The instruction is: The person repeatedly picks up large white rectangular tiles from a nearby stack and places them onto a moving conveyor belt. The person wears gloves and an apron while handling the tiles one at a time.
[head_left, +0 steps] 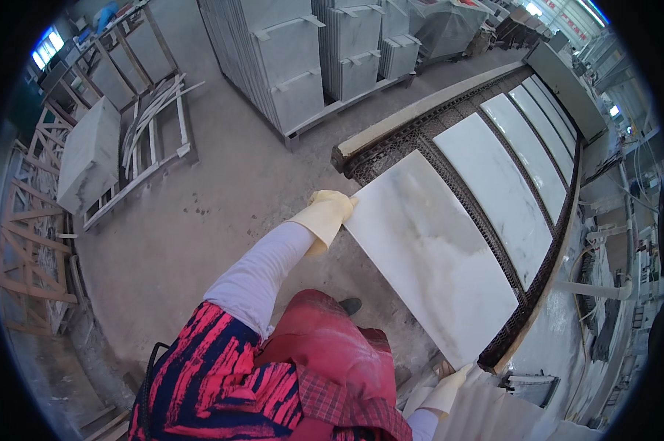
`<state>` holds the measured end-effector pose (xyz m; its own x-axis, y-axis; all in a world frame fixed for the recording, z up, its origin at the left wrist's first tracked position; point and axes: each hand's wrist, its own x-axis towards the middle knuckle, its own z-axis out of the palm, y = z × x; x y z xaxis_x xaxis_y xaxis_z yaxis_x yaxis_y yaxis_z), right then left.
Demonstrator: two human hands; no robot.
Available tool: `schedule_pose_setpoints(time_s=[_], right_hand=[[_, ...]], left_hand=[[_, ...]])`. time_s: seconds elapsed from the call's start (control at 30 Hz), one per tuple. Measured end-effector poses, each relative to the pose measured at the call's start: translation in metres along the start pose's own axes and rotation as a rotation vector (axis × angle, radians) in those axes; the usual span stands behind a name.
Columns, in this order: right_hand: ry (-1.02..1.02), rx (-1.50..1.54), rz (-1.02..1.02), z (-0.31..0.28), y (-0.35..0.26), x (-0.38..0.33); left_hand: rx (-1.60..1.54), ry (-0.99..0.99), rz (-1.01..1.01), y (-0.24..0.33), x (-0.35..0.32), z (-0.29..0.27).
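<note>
A white marble slab (435, 253) with grey-brown veining lies partly on the end of a conveyor (486, 220), and its near edge juts out past the belt. My left hand (332, 209), in a cream rubber glove, is closed on the slab's far-left corner, the fingers partly hidden. At the slab's near corner, my right hand (448, 388) in a matching glove grips the edge; most of its fingers are out of sight. Farther up the belt another white slab (497, 187) lies across it, with several more slabs behind.
Upright stacks of grey-white slabs (288, 66) stand on a metal rack beyond the conveyor. To the left are a thick stone block (89, 158), a metal frame (145, 180) holding strips, and wooden trestles (34, 228). A grey machine housing (567, 88) spans the conveyor's far end.
</note>
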<state>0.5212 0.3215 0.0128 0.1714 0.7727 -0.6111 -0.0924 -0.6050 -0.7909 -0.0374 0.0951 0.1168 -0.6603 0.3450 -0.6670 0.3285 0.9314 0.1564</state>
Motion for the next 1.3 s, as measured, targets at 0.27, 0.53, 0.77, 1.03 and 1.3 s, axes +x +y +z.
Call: schedule_pose_setpoints(time_s=[0.27,0.53,0.77,1.03,1.3], right_hand=[[-0.053,0.027,0.009,-0.020,0.006,0.027],[-0.030,0.023,-0.086,0.011,-0.011,-0.013],[0.002,0.073,-0.172,0.012,-0.001,0.003],[0.019,0.019,-0.132,0.004,0.002,0.006],[0.323,-0.863,-0.424,0.017,-0.037,-0.057]], left_hand=[[-0.141,0.094,0.067,0.005,-0.001,0.006],[-0.056,0.202,0.134,0.002,0.004,0.012],[-0.044,0.226,0.065,0.009,0.001,0.010],[-0.028,0.233,0.074,0.015,0.007,0.010],[-0.259,0.424,0.186,-0.006,0.015,0.014]])
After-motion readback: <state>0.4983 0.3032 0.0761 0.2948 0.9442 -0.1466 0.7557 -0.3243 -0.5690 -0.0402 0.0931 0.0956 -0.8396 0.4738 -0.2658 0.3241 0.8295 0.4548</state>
